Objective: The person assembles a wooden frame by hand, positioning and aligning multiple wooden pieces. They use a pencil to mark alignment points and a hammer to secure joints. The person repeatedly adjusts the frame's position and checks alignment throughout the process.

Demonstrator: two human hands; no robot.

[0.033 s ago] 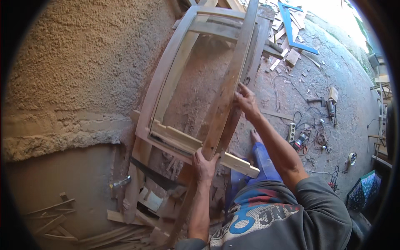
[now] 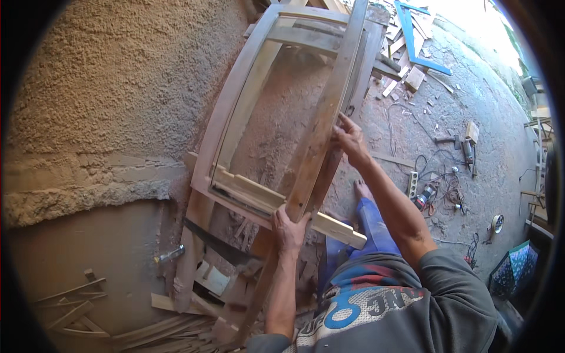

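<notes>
A large rectangular wooden frame rests on a workbench, slanting away from me. Along its right side runs a long brown wooden plank. Near the plank's lower end my left hand is closed around it, thumb on the right edge. Farther up, my right hand grips the same plank by its right edge, with some fingertips hidden beside the wood. A pale wooden rail with a stepped end pokes out to the right of my left hand. Another pale stepped piece lies across the frame's lower end.
A rough wall stands close on the left. To the right, a power tool, a power strip and tangled cables lie on the dusty floor. Wood offcuts and a blue frame are at the far right. A handsaw blade lies below the frame.
</notes>
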